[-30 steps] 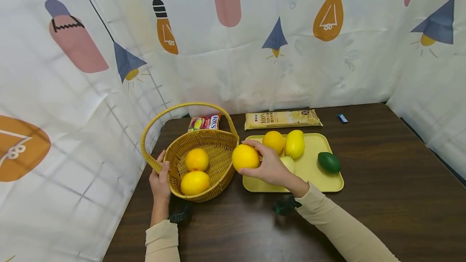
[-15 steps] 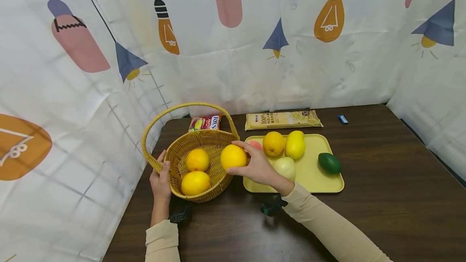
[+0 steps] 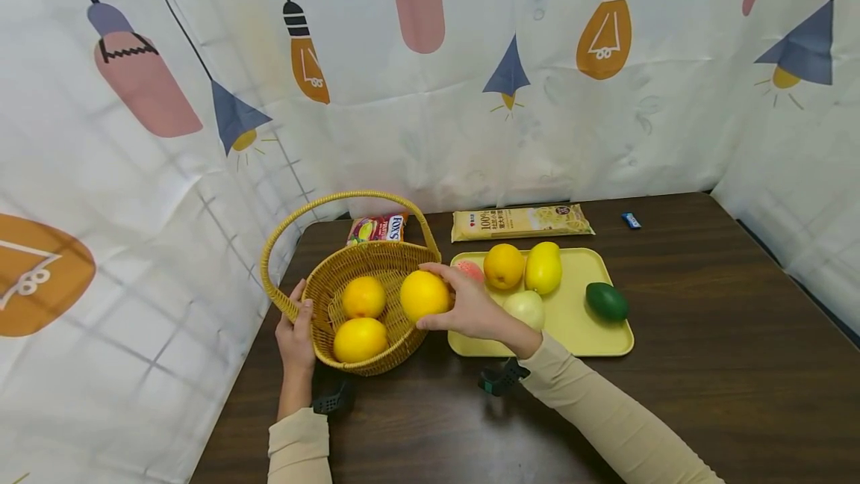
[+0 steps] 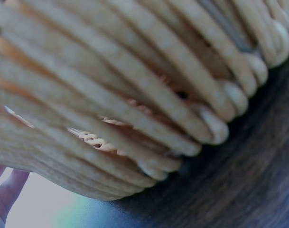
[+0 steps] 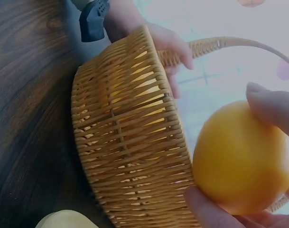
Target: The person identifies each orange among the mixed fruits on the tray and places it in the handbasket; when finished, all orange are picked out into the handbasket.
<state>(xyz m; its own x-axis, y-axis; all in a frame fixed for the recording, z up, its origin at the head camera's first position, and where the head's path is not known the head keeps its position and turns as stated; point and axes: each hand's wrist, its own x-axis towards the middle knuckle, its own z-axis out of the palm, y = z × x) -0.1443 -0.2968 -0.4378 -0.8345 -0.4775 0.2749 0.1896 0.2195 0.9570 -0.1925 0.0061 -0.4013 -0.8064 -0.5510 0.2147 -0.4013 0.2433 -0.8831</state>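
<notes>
Desk (image 3: 705, 364) first, dark wood, spreading under everything I see. On it, at my left, sits the basket (image 3: 376, 264), wicker with a tall looped handle; two oranges (image 3: 363, 318) lie inside. Just right of it lies the tray (image 3: 591, 334), pale yellow, carrying an orange fruit, a lemon (image 3: 543, 267), a pale fruit and an avocado (image 3: 607, 301) near its right edge. My right arm reaches in from the lower right, forearm angled up and left, sleeve down to the wrist. My right hand (image 3: 473, 308) is grasping an orange (image 3: 425, 295), thumb on top and fingers beneath, holding it over the basket's right rim, just above the opening. My left hand (image 3: 295, 334) lies along the basket's left side, thumb hooked over the rim by the handle's base, fingers gripping the wall.
</notes>
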